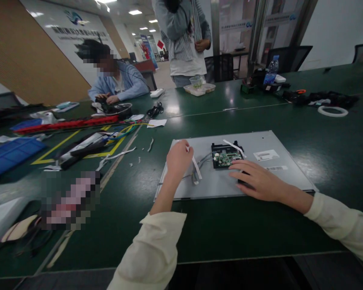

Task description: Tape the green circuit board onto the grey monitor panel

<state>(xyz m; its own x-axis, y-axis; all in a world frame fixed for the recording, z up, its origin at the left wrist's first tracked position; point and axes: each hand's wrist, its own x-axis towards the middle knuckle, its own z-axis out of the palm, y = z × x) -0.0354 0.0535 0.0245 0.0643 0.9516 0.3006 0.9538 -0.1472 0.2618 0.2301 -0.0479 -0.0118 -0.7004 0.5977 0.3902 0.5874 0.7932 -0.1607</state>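
A flat silver-grey panel [208,189], like the back of a display, lies on the green table. Near its middle sits a green circuit board [225,159] in a black frame, with a white strip [233,147] slanting across the top. Grey cables [203,160] run from the board toward the left. My left hand [179,159] is closed above the panel's left part, its fingertips pinched on a strip of white tape [196,167] that slants down by the cables. My right hand [258,180] rests with fingers apart at the board's lower right, partly covering a dark piece.
Scraps of white strip and a pink pixelated object lie left on the table [133,229]. Beyond are a blue tray [15,153], a red bar [69,124] and cables. A bottle [271,70] and white ring [332,111] stand far right. Two people are across the table.
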